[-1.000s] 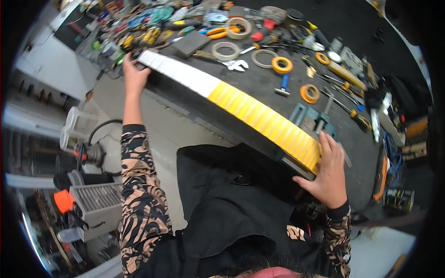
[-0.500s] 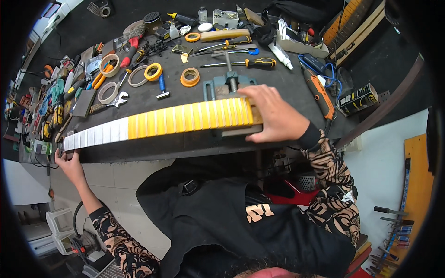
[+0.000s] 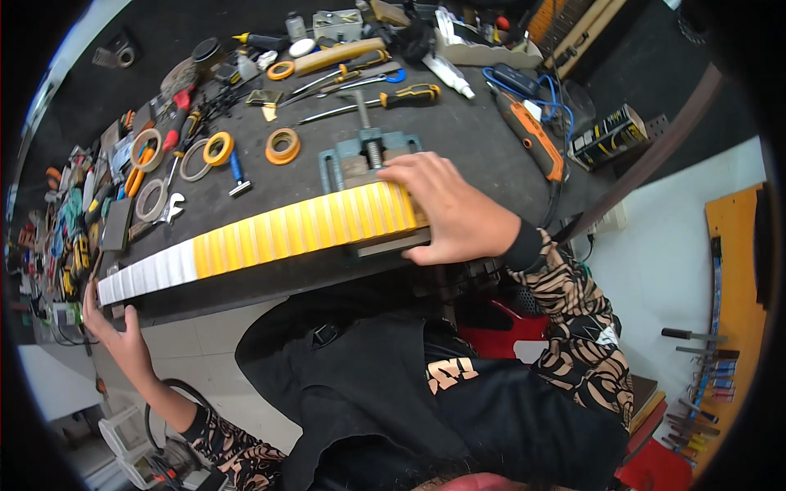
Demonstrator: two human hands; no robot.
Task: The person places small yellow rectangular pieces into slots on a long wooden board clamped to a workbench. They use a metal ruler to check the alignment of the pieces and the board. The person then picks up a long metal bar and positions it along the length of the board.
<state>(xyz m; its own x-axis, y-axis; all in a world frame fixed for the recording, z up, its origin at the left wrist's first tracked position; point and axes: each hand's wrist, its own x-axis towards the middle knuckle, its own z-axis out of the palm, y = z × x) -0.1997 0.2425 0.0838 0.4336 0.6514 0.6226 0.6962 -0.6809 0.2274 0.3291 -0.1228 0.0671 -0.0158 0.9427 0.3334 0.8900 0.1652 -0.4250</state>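
A guitar neck (image 3: 303,222) lies aslant along the bench's near edge, its fretted face up. Yellow tape strips cover most of the face between the frets, and white strips cover the narrow left end. My right hand (image 3: 463,209) wraps across the wide end, fingers on the far side and thumb on the near side. Around the narrow end curls my left hand (image 3: 121,340), fingers against its tip and thumb apart at the near edge. Beneath the wide end sits a green bench vise (image 3: 372,147), partly hidden by the neck.
Tape rolls (image 3: 283,146), a razor-shaped tool (image 3: 237,173) and screwdrivers (image 3: 409,96) lie beyond the neck. An orange power tool (image 3: 532,139) with a blue cable is at right, beside a black-and-yellow can (image 3: 607,139). Mixed tools (image 3: 82,204) crowd the left end.
The view has shifted, so bench and neck appear farther left. My left thumb has spread away from the fingers at the narrow end. My right hand keeps its hold on the wide end.
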